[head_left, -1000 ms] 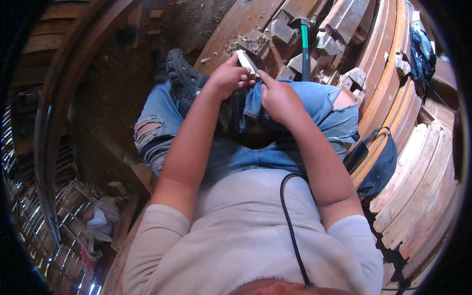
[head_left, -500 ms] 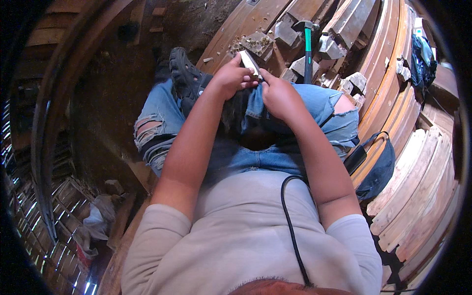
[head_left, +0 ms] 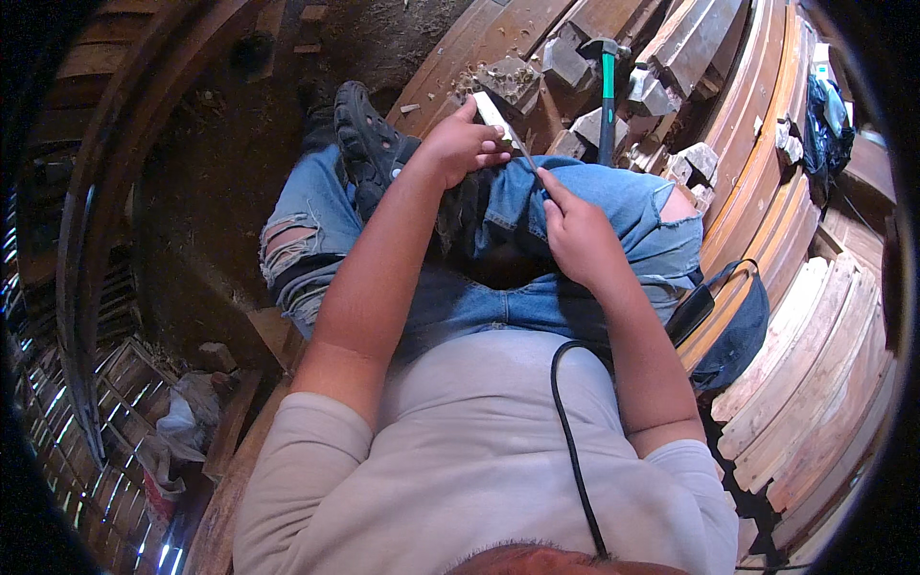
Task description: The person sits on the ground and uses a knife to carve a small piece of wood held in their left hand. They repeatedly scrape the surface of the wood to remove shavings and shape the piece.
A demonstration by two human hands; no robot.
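Observation:
My left hand (head_left: 463, 151) is closed around a small pale block (head_left: 489, 112), probably wood, above my bent leg. Its light face is turned upward, with my thumb at the far end and my fingers at the near end. In my right hand (head_left: 579, 230) is a thin, narrow-bladed metal tool (head_left: 523, 151). Its blade slants up and left, and its tip is at the near right end of the block; whether they touch I cannot tell. The tool's handle is hidden inside my right fist.
A hammer (head_left: 607, 105) with a green and black handle lies beyond my right knee among wood offcuts (head_left: 563, 59). Shavings (head_left: 508, 79) lie on the long boards (head_left: 460, 48). A dark plastic bag (head_left: 826, 120) and a dark cap (head_left: 736, 326) are on the right.
My right hand has drawn back toward me and to the right, and more of the narrow blade shows. My left hand still holds the pale block in nearly the same place.

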